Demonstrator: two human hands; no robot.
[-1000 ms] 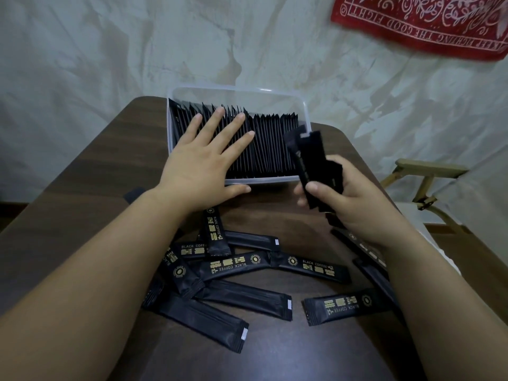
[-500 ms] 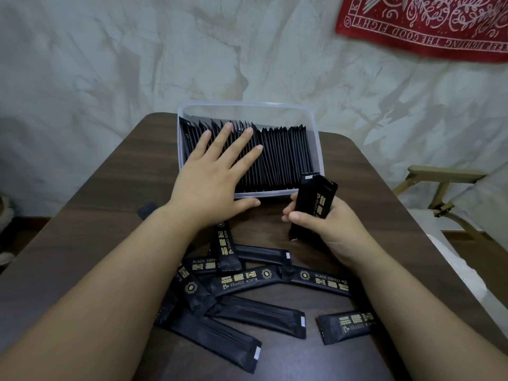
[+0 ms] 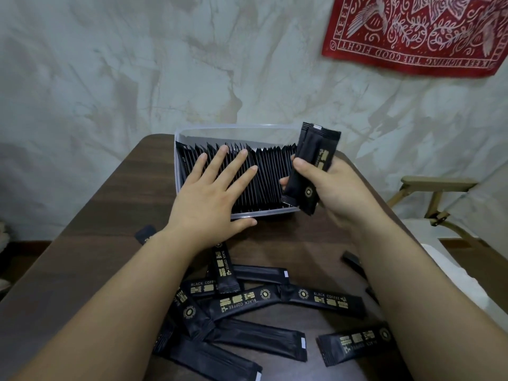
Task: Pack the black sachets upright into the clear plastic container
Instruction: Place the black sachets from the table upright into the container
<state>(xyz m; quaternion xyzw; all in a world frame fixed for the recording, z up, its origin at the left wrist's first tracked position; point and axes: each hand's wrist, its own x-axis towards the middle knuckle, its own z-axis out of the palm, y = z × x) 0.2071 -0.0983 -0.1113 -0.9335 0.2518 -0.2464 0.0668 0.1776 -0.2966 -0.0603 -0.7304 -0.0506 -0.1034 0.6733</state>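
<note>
A clear plastic container (image 3: 233, 132) stands at the table's far edge, filled with a row of upright black sachets (image 3: 270, 177). My left hand (image 3: 213, 193) lies flat on the left part of that row, fingers straight, thumb at the near rim. My right hand (image 3: 327, 185) grips a small bundle of black sachets (image 3: 313, 166), held upright over the container's right end. Several loose black sachets (image 3: 247, 301) with gold print lie scattered on the brown table (image 3: 90, 229) between my forearms.
A wooden folding chair (image 3: 434, 193) with white fabric stands to the right of the table. A red printed cloth (image 3: 417, 31) hangs on the pale wall behind. One sachet (image 3: 145, 234) lies left of my left wrist.
My right hand has lifted the bundle from in front of the container up and over its right end. My left hand has stayed pressed on the packed row.
</note>
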